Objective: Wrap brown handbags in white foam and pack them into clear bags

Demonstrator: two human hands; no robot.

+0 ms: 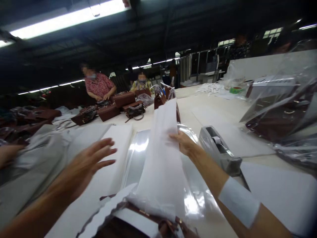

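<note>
My right hand (182,142) grips the right edge of a folded white wrapping sheet (160,158), which stands up before me and is slightly blurred. Its lower end reaches down to a dark brown handbag (141,213) at the bottom of the view, partly cut off by the frame. My left hand (94,162) is raised to the left of the sheet, apart from it, with fingers spread and nothing in them. Under the sheet lie shiny clear plastic bags (138,148). A piece of whitish tape or cloth (239,201) is around my right forearm.
A grey tape dispenser (220,148) stands right of my right hand. Plastic-wrapped brown bags (274,112) are at the right. White sheets (121,135) and grey cloth (42,162) lie left, near another person's hand (10,153). Co-workers (100,86) sit behind brown handbags (109,112).
</note>
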